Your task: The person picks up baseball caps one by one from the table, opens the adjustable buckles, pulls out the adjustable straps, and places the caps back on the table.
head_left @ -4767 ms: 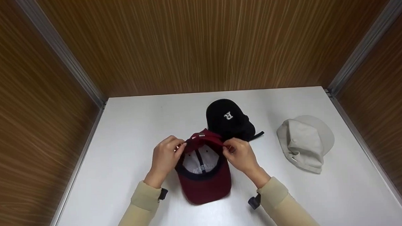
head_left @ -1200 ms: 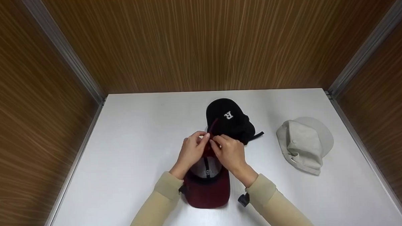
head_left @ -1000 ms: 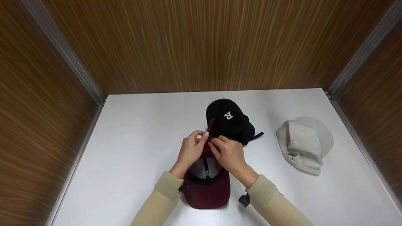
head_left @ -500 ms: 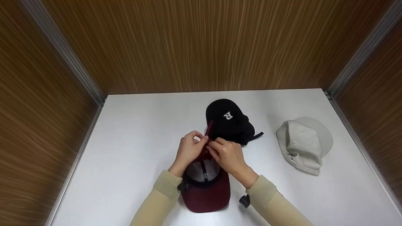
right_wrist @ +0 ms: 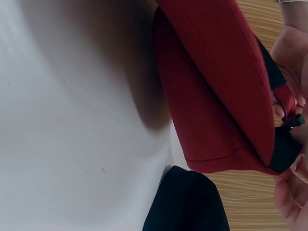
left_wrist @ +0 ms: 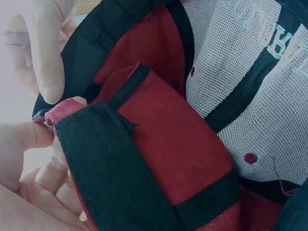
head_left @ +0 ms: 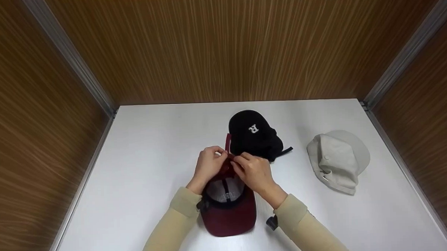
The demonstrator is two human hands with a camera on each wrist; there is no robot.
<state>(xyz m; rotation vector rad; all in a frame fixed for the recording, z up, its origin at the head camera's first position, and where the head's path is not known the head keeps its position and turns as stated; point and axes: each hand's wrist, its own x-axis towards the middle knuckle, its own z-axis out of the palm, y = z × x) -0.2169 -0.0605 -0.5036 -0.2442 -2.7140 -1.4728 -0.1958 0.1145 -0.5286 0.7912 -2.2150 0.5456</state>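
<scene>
A dark red baseball cap [head_left: 229, 219] lies crown-down on the table, brim toward me, its pale mesh lining and raised lettering showing. Its narrow red back strap [head_left: 227, 142] sticks up past my fingertips. My left hand [head_left: 207, 166] pinches the strap at the cap's back edge. Close beside it, my right hand [head_left: 255, 173] pinches the cap's back band between thumb and fingers. In the left wrist view, the dark inner sweatband [left_wrist: 110, 163] is folded over by the strap's root. The right wrist view shows a small buckle [right_wrist: 290, 124] with the strap at it, partly hidden by fingers.
Just behind the red cap sits a black cap [head_left: 251, 137] with a white letter R, its loose strap [head_left: 285, 151] pointing right. A beige cap [head_left: 338, 160] lies further right on the white table [head_left: 149, 139]. Wood-grain panels [head_left: 235, 47] enclose the sides and back.
Both hands came together at the cap's back from opposite sides of its opening. Over the last second the strap's free end has swung left and the cap has shifted slightly toward me.
</scene>
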